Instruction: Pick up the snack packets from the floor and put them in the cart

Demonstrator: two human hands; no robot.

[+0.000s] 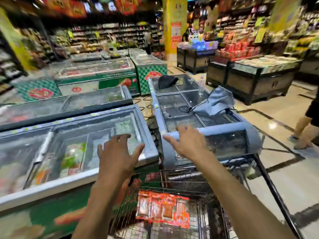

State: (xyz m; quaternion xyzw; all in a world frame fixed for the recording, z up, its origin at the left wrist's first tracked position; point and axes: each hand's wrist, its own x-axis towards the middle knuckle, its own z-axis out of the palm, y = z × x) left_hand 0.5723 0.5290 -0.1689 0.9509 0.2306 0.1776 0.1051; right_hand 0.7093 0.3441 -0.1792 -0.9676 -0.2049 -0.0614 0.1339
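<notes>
Both hands, left (119, 150) and right (187, 144), hover spread and empty above the cart (269, 180). Red snack packets (162, 207) lie inside it. Any left on the floor are out of view; the next move likely calls for looking down.

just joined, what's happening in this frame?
A person stands in a supermarket aisle between chest freezers, both arms stretched forward over a wire shopping cart. The left hand and right hand are open with fingers spread, holding nothing. A row of red snack packets already lies in the cart. No packets show on the visible floor. The frame is motion-blurred, so finer detail is unclear.
</notes>
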